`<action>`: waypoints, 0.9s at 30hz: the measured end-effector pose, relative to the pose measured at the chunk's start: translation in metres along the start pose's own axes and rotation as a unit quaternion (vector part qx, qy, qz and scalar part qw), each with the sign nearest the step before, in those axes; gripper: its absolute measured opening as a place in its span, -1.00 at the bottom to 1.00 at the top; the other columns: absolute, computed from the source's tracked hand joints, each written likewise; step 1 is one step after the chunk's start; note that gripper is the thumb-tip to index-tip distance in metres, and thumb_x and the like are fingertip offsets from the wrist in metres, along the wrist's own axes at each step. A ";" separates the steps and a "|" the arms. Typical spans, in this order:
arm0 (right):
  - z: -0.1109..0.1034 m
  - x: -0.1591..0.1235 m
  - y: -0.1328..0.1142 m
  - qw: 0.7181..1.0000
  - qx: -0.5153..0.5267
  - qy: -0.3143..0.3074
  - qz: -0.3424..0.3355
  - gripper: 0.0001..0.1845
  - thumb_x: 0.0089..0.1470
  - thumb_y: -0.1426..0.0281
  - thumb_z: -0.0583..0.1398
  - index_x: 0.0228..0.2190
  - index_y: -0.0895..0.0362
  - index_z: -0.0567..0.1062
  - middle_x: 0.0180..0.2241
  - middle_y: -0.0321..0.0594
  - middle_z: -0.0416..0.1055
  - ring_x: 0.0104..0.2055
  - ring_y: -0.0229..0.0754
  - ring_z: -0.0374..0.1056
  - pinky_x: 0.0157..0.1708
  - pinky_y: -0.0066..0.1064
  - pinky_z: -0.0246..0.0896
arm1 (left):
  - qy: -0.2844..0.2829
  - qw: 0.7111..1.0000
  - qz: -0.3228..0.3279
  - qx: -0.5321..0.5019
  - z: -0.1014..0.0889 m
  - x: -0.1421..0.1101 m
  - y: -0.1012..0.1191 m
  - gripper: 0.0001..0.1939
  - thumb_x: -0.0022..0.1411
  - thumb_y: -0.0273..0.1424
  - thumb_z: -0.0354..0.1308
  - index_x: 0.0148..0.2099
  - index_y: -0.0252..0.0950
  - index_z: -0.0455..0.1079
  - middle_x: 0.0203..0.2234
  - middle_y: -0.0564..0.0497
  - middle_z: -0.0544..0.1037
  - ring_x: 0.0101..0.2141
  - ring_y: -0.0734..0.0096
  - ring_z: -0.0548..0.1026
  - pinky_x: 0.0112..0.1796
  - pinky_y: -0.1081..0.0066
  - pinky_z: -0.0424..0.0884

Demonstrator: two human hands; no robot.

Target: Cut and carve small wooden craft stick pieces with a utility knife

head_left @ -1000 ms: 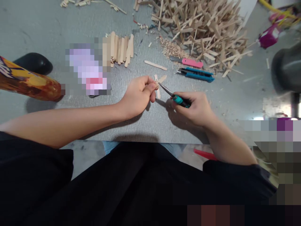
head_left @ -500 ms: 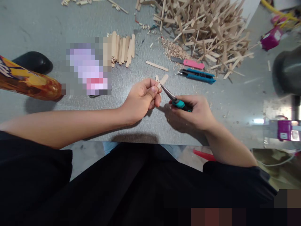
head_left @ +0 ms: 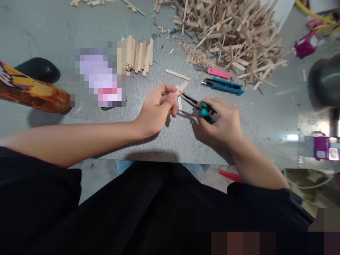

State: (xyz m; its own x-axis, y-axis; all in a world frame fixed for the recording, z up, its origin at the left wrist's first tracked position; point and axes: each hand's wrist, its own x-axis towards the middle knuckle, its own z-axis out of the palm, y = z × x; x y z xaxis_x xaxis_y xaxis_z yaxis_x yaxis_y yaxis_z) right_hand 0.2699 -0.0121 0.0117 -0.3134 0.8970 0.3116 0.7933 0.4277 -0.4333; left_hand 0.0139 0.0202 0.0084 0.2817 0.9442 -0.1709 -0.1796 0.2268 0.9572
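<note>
Between the thumb and fingers of my left hand (head_left: 159, 111) is pinched a small piece made of joined wooden sticks (head_left: 182, 86), its pale arms pointing different ways. My right hand (head_left: 221, 118) grips long-nose pliers (head_left: 203, 109) by their teal and black handles. The pliers' tips reach toward the stick piece, close beside my left fingertips; whether they touch it I cannot tell. On the table just beyond my hands lies a single wooden stick (head_left: 177, 74).
Past my right hand lie a blue utility knife (head_left: 223, 86) and a pink-handled cutter (head_left: 219, 72). Behind them rises a large heap of wooden stick pieces (head_left: 233, 32) with shavings (head_left: 198, 55). Stacked sticks (head_left: 139, 55), a blurred-out phone-like thing (head_left: 99, 78) and a bottle (head_left: 34, 94) stand leftward.
The pliers' handles have spread apart and my right hand has shifted slightly right. The stick piece has turned in my left fingers, so one arm now points down toward me.
</note>
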 end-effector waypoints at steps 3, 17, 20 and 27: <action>-0.002 0.002 0.005 1.000 0.007 -0.005 0.011 -0.71 0.20 0.34 0.31 -0.02 -0.03 0.65 -0.14 -0.08 0.72 -0.09 0.17 0.67 -0.07 0.00 0.53 | 0.002 0.999 0.016 0.031 0.000 0.001 0.000 -0.85 0.69 -0.40 0.19 -0.06 -0.19 0.52 -0.60 0.17 0.54 -0.62 0.51 0.35 -0.52 0.43 0.28; -0.015 0.007 0.018 0.999 0.024 -0.030 0.007 -0.68 0.19 0.34 0.36 0.00 -0.04 0.67 -0.12 -0.08 0.72 -0.11 0.18 0.66 -0.03 0.01 0.53 | -0.011 0.999 0.022 0.025 -0.005 0.006 -0.003 -0.81 0.60 -0.27 0.30 -0.17 -0.15 0.55 -0.44 0.06 0.68 -0.59 0.49 0.39 -0.53 0.37 0.26; -0.016 0.008 0.016 0.999 0.036 -0.035 0.019 -0.69 0.20 0.34 0.37 -0.01 -0.06 0.68 -0.10 -0.08 0.72 -0.08 0.18 0.65 -0.01 0.02 0.52 | -0.010 1.000 0.001 0.008 -0.003 0.006 -0.002 -0.82 0.58 -0.28 0.32 -0.17 -0.15 0.54 -0.46 0.08 0.68 -0.64 0.53 0.27 -0.56 0.37 0.15; -0.021 0.009 0.015 0.995 0.072 -0.071 0.011 -0.78 0.21 0.33 0.40 -0.08 -0.03 0.72 -0.22 -0.15 0.70 -0.21 0.10 0.62 -0.13 -0.07 0.47 | -0.029 0.999 -0.011 -0.008 -0.003 0.006 -0.001 -0.78 0.57 -0.32 0.35 -0.19 -0.14 0.43 -0.50 0.11 0.65 -0.65 0.55 0.23 -0.56 0.38 0.13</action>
State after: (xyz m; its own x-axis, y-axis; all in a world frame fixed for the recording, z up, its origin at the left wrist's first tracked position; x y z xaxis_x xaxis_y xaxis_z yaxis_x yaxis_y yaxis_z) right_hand 0.2900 -0.0002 0.0252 -0.3758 0.9085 0.1827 0.7210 0.4105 -0.5583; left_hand 0.0128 0.0261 0.0055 0.3403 0.9234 -0.1775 -0.1870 0.2514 0.9496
